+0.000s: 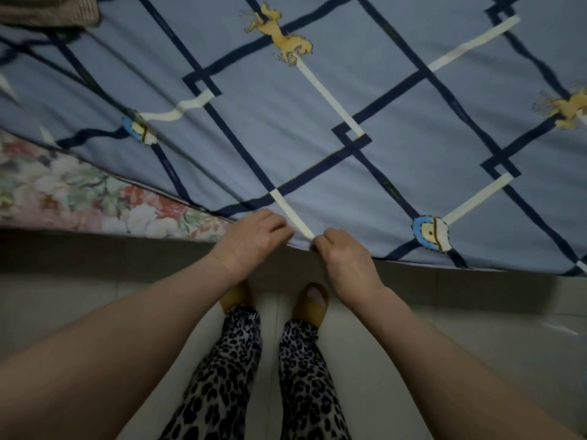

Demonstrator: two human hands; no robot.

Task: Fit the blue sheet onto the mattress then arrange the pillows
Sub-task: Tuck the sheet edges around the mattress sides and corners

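1. Writing: none can be read anywhere; the dark lines on the sheet (317, 100) have tiny marks, too small and blurry to tell.
2. Sheet: it is blue, with dark blue lines that cross to make big squares, and short cream strips between some of them.
3. Pictures on the sheet: yellow horses (279, 36) near the top and at the right side, and round blue and cream shapes, one by the near edge and one to the left.
4. Place: the sheet lies spread over the mattress (79, 195) and covers most of it. At the left a flowery part of the mattress shows, not covered. The sheet has long folds on that left side.
5. Left hand (251, 239): its fingers are curled and it pinches the near edge of the sheet.
6. Right hand (343, 258): its fingers are curled too, and it grips the same edge just beside the left hand, by a cream strip.
7. Below: legs in spotty trousers (241, 360) and brown slippers (309, 300) stand on a pale floor (476, 312) close to the bed.
8. Top left corner: a brown cloth thing (47, 9) lies on the sheet; what it is cannot be told.
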